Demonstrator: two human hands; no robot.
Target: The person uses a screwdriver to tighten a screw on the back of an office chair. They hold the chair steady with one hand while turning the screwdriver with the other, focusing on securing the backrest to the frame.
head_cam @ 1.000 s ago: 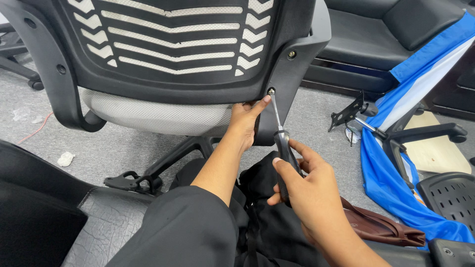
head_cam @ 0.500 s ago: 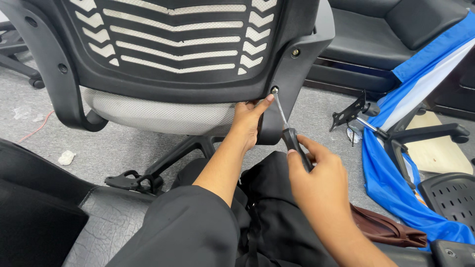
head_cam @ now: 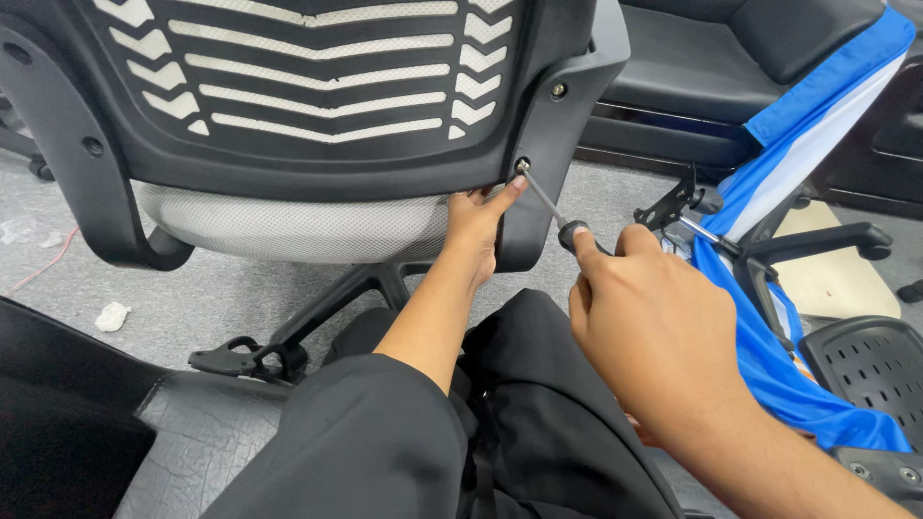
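Note:
A black office chair point(head_cam: 317, 154) with a white-slatted back and a grey mesh seat stands close in front of me. My right hand point(head_cam: 654, 317) grips a black-handled screwdriver point(head_cam: 553, 213), whose metal tip sits in a screw point(head_cam: 522, 165) low on the chair's right back bracket. My left hand point(head_cam: 476, 226) reaches up under the seat, its fingers on the bracket's lower edge and the forefinger pointing at the screw just beside the tip. A second screw point(head_cam: 558, 90) shows higher on the same bracket.
Blue and white cloth point(head_cam: 769, 317) drapes over chair parts at the right, with a black armrest point(head_cam: 827, 240) and a metal bracket point(head_cam: 673, 204) there. A black seat pad point(head_cam: 731, 67) lies behind. The chair's base point(head_cam: 240, 358) rests on grey carpet; black cushions are at my left.
My right hand has risen and rolled over the screwdriver handle, covering most of it, and the shaft now lies flatter. The left hand stays at the bracket. The view shifted slightly.

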